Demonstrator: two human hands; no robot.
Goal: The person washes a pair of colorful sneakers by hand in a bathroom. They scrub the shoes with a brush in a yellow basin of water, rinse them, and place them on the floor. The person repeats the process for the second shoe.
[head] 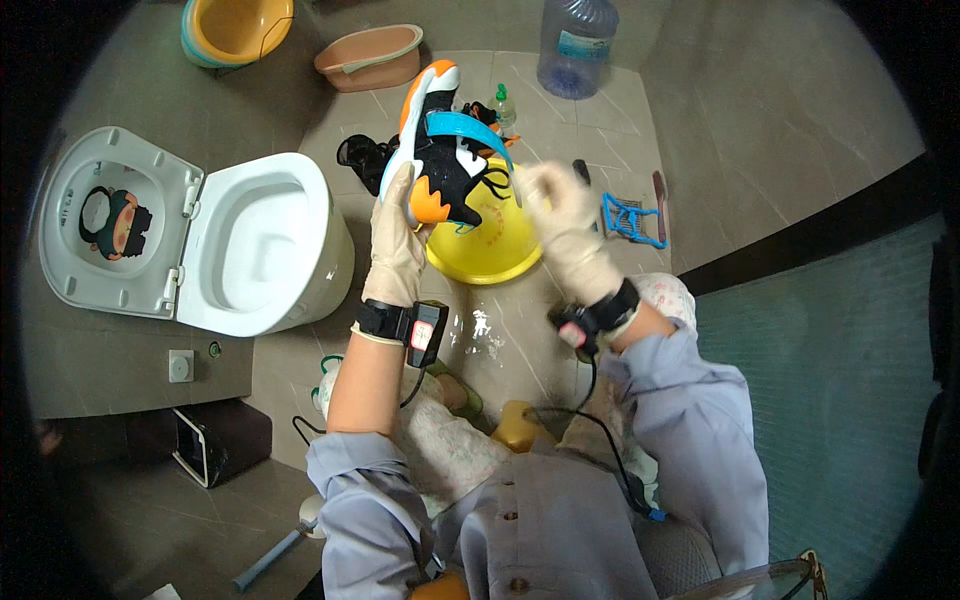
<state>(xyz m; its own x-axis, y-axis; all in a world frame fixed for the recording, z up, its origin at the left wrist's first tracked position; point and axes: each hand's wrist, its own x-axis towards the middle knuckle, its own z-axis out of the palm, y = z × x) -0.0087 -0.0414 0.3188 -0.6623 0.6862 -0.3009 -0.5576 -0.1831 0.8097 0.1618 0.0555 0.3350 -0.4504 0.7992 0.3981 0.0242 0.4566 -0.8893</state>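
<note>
My left hand [396, 247], in a pale rubber glove, grips a black, white and orange sneaker [442, 176] by its sole side, above a yellow plastic basin [480, 262]. A curved blue strip [469, 126], perhaps a brush handle, crosses the shoe's opening and bends down at its right end. Black laces hang loose from the shoe. Beside that end is my right hand [559, 206], also gloved and blurred, with its fingers curled. Whether it grips the strip cannot be made out. A second sneaker [480, 114], mostly hidden, lies behind the held one.
A white toilet [262, 240] with its lid up stands at left. Beyond the basin are a green-capped bottle [502, 109], a large water bottle [577, 52] and a pink tub [371, 60]. A blue rack [634, 221] lies right. Wet floor tiles [487, 337] shine before me.
</note>
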